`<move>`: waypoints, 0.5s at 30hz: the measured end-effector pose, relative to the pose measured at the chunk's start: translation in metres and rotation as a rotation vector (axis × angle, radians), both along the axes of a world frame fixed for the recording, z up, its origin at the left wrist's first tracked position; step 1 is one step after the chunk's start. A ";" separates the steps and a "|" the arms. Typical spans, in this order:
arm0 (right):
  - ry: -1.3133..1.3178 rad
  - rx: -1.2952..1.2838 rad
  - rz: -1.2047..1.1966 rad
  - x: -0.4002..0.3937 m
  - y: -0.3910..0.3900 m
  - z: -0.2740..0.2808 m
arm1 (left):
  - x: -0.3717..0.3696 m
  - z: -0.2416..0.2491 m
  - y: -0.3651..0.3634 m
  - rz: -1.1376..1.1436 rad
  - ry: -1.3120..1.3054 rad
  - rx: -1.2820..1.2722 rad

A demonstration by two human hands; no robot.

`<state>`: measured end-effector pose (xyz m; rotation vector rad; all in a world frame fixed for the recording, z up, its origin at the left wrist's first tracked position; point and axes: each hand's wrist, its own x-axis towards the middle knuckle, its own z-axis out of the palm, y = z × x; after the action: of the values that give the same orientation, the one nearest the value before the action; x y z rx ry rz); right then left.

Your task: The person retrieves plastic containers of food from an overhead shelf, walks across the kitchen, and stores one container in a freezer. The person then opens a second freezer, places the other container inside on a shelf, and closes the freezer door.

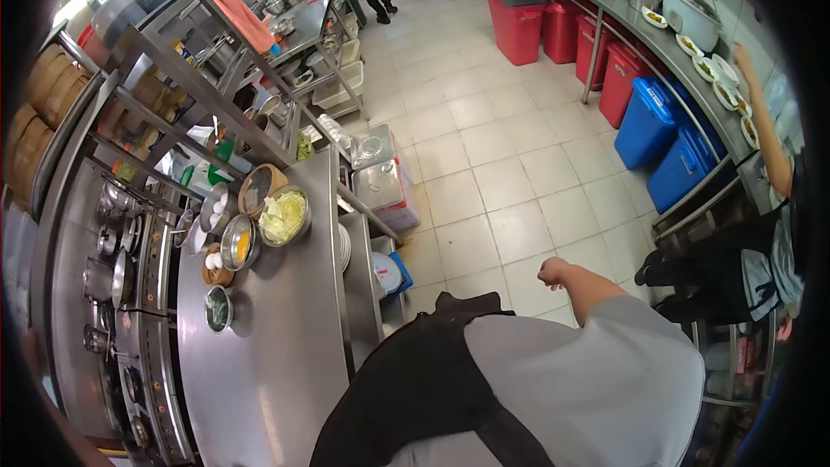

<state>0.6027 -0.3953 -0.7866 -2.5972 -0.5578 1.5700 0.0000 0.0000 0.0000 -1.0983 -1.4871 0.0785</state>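
My right hand [551,273] hangs over the tiled floor, fingers curled in with nothing visible in them. It touches nothing, and my grey sleeve and black apron fill the lower middle. I do not see my left hand. On the steel counter [259,355] to my left stand a bowl of chopped cabbage [284,216], a steel bowl of beaten egg [239,242] and a small bowl of leafy greens [219,309]. Whole eggs [213,260] sit beside the egg bowl. Behind the cabbage is a round container of dark contents [260,188].
Pans and stove burners [130,372] line the far left. Metal-lidded containers [379,180] stand past the counter's end. Red bins [516,30] and blue bins [646,121] sit under the right-hand counter [709,99], which bears small plates of food [689,46]. A co-worker's arm [765,125] reaches there; other people stand at the back.
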 end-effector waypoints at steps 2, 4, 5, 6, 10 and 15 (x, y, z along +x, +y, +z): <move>-0.002 -0.023 0.023 0.004 -0.006 0.000 | -0.006 -0.006 0.001 -0.065 -0.039 0.028; 0.052 -0.035 0.039 -0.027 -0.006 -0.019 | 0.004 0.018 -0.009 -0.086 -0.022 0.025; 0.045 -0.050 0.044 -0.023 -0.009 -0.021 | 0.002 0.018 -0.008 -0.075 -0.032 0.017; 0.024 -0.027 0.062 -0.020 -0.012 -0.021 | -0.004 0.019 -0.006 -0.061 -0.051 0.004; -0.032 0.039 0.149 -0.020 0.000 -0.011 | -0.010 0.013 -0.006 -0.028 -0.111 -0.009; -0.145 0.218 0.369 -0.018 0.067 0.037 | 0.025 -0.004 -0.034 0.135 -0.332 -0.087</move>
<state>0.5846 -0.3279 -0.7494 -2.5578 -1.2064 1.3116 0.0253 -0.0337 -0.0043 -1.1174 -1.8705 0.0572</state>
